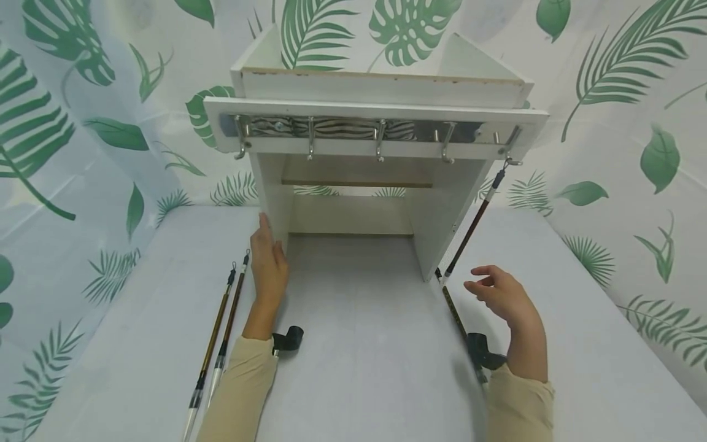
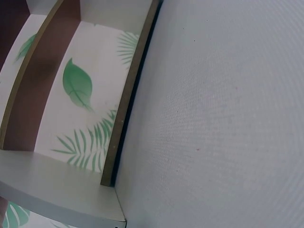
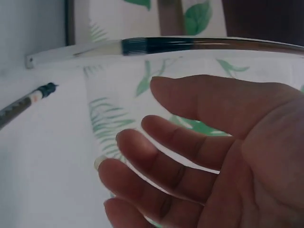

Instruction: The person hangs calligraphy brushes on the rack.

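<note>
A calligraphy brush [image 1: 475, 230] with a brown handle hangs by its loop from the far right hook [image 1: 513, 147] of the white hook rack [image 1: 353, 107]. In the right wrist view that brush [image 3: 161, 45] shows pale bristles and a dark collar. My right hand [image 1: 505, 298] is just right of its lower end, fingers loosely bent, thumb apart, with nothing in the grasp. My left hand [image 1: 269, 267] is against or beside the rack's left side panel [image 1: 270, 184], fingers extended. The left wrist view shows no part of that hand.
Two more brushes [image 1: 215, 331] [image 1: 234, 301] lie on the white table left of my left forearm. Another brush [image 1: 455, 313] lies by the right panel's foot, partly behind my right wrist camera [image 1: 483, 353]. Several other metal hooks [image 1: 379, 141] line the rack. Leaf-patterned cloth [image 1: 635, 153] surrounds the table.
</note>
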A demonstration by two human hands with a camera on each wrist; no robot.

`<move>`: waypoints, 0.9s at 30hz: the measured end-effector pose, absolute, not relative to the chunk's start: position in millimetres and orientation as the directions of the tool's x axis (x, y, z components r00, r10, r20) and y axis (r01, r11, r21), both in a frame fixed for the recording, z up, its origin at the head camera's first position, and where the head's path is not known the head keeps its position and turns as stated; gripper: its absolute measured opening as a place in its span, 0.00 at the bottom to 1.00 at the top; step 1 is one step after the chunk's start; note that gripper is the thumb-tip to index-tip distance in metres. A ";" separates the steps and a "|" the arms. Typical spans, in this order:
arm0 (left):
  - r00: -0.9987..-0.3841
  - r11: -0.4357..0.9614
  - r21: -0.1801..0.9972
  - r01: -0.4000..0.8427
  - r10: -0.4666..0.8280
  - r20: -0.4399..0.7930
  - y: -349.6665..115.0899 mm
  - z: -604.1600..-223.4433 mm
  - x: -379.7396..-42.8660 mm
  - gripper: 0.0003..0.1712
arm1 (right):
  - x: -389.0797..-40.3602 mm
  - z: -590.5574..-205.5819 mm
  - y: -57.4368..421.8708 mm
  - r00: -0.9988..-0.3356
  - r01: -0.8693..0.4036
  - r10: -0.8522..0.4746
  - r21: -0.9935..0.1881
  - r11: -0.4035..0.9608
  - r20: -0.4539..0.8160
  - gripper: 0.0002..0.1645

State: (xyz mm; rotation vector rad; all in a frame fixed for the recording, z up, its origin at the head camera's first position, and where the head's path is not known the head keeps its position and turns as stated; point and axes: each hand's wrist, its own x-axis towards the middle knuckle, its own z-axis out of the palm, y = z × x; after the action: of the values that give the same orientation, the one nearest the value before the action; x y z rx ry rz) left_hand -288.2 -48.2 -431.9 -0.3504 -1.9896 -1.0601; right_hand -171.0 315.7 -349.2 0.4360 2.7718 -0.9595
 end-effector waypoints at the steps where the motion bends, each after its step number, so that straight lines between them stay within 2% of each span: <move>1: -0.617 0.602 0.557 0.573 -0.131 0.776 -48.1 -432.2 -288.2 0.30 | -172.3 -351.1 316.2 -0.936 0.344 0.223 -0.563 0.752 -0.274 0.34; 10: -0.619 0.607 0.557 0.566 -0.133 0.774 -49.3 -433.3 -288.9 0.30 | -180.2 -364.2 316.5 -0.912 0.365 0.212 -0.459 0.810 -0.350 0.30; 19: -0.594 0.609 0.542 0.579 -0.140 0.792 -49.9 -432.5 -289.6 0.31 | -189.0 -377.0 311.9 -0.881 0.418 0.217 -0.473 0.776 -0.421 0.21; 27: -0.600 0.600 0.549 0.582 -0.140 0.788 -49.5 -433.1 -289.5 0.31 | -192.4 -391.6 314.2 -0.856 0.458 0.220 -0.492 0.740 -0.467 0.14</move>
State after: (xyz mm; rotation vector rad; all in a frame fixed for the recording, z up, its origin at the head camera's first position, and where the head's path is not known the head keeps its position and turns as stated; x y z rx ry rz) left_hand -289.5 -49.5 -433.1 -0.3507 -1.9684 -1.0621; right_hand -192.4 314.2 -391.6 0.5212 2.5601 -0.8669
